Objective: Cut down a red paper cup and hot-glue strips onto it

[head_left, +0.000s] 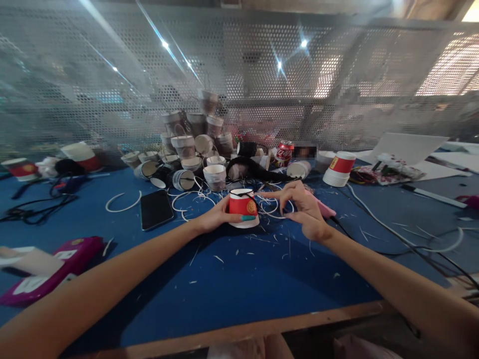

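My left hand (pixel 214 215) grips a red and white paper cup (pixel 239 204) from its left side, the thumb with a teal nail lying across the front. The cup's narrower end faces up and its wider rim sits low, close above or on the table. A thin black strand (pixel 245 193) runs over the cup's upper part. To the right, my right hand (pixel 305 209) points its index finger at the cup's upper right edge; whether it touches is unclear. Its other fingers are bent and the thumb is apart. A pink tool (pixel 324 207) with a black cable lies behind that hand.
Several string-handled cups (pixel 187 144) are piled at the back. A phone (pixel 156 209), white cord loops (pixel 123 202) and paper scraps lie on the blue table (pixel 239 279). A red can (pixel 285 152), stacked cups (pixel 339 169) and a magenta case (pixel 56 269) stand around.
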Demonstrator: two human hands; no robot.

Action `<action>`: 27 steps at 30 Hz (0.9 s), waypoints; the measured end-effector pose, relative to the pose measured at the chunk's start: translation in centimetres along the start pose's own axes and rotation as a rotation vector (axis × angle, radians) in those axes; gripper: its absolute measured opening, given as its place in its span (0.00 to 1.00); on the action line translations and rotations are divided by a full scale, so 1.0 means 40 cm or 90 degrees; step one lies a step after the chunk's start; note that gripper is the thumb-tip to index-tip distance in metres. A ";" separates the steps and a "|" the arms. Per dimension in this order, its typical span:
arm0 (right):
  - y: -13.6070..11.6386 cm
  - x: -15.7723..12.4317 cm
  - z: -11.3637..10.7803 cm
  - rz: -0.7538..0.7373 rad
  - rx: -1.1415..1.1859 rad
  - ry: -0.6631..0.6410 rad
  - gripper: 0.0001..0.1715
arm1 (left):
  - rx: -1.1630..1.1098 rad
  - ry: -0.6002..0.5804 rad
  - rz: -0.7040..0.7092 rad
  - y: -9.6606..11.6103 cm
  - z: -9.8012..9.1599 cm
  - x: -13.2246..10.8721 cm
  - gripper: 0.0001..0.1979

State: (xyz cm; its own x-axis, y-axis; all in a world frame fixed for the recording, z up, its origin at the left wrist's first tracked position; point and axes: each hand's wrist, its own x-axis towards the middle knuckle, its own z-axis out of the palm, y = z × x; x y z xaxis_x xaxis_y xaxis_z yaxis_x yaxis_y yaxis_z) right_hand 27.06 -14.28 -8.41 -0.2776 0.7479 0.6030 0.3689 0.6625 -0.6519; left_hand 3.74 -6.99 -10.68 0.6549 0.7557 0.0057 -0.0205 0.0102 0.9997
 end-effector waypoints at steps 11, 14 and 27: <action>-0.018 0.001 0.013 0.012 -0.103 -0.080 0.12 | 0.016 0.004 0.008 0.007 -0.001 -0.003 0.37; -0.011 0.001 0.008 0.024 -0.098 -0.052 0.11 | -0.006 0.001 0.011 0.008 -0.003 -0.003 0.37; 0.011 0.018 0.047 0.162 0.026 0.055 0.20 | -0.012 -0.004 -0.009 0.008 0.001 -0.002 0.35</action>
State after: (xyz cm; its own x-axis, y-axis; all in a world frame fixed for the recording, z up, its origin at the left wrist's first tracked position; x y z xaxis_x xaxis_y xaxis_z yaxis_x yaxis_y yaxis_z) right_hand 25.36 -13.36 -9.12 -0.1032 0.8852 0.4536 0.3801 0.4565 -0.8044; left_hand 3.71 -7.09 -10.37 0.6603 0.7510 -0.0076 -0.0261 0.0330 0.9991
